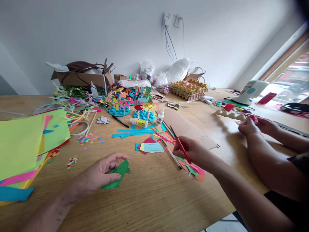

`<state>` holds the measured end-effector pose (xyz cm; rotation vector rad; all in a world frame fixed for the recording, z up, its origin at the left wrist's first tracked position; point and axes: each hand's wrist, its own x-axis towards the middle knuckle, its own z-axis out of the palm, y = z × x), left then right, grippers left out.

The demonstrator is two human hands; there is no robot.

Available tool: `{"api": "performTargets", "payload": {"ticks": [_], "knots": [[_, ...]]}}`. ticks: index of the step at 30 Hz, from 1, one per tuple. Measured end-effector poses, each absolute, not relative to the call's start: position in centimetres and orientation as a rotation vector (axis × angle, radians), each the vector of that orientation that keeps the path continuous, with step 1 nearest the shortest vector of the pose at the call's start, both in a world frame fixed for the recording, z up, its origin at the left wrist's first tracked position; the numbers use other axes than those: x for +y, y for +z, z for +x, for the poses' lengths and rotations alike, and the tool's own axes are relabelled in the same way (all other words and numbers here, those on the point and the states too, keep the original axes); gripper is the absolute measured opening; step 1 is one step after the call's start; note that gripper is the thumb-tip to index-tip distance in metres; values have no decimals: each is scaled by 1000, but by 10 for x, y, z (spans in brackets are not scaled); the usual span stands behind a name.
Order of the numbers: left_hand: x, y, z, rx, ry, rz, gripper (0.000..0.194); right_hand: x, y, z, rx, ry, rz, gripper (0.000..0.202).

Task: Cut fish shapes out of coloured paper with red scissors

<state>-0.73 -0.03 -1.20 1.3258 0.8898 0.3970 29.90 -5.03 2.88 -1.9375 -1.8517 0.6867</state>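
My left hand [103, 172] pinches a green paper cutout [122, 170] between thumb and fingers, just above the wooden table. Its outline looks fish-like, partly covered by the thumb. Closed around red-handled scissors [183, 149], my right hand [193, 151] is over the table to the right, the dark blades pointing up and away. Below it lie a pen [172, 155] and a pile of coloured paper cutouts [199, 174]. Between the hands, farther back, is a small stack of paper pieces [153, 147], light blue on top.
Coloured sheets [19, 148] cover the left side, near a tape roll [79, 128] and confetti [87, 138]. Glue bottles [159, 117], blue strips [132, 132] and decorated paper fish [124, 104] stand or lie behind. At right, another person's hands [251, 127] hold an egg-carton strip [229, 115].
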Motion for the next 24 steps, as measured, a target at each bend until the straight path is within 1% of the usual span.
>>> {"api": "performTargets", "payload": {"ticks": [2,4,6,9,12,16,18,20,22,24], "knots": [[-2,-7,-5,896,414,1320,60,-45,34,272,-1858,892,-1711,11],[-3,-6,-4,903,430,1314,71,-37,36,243,-1933,874,-1604,13],[-4,-6,-4,899,440,1319,78,-28,37,218,-2006,913,-1597,17],[-5,-9,-5,886,435,1366,83,-14,36,190,-2115,924,-1538,20],[-4,-12,-7,920,429,1419,85,-5,34,178,-2189,975,-1466,15],[0,-6,-10,957,511,1396,86,-1,30,179,-2068,1132,-1404,15],[1,-1,-10,956,635,1330,84,-1,29,181,-1901,1125,-1400,14],[1,1,-9,935,841,1207,75,-2,27,182,-1698,1122,-1364,13],[-1,-1,-7,852,990,1064,55,-3,25,181,-1504,1138,-1298,13],[-4,-6,-3,781,949,1008,37,-4,21,178,-1367,1156,-1229,15]]}}
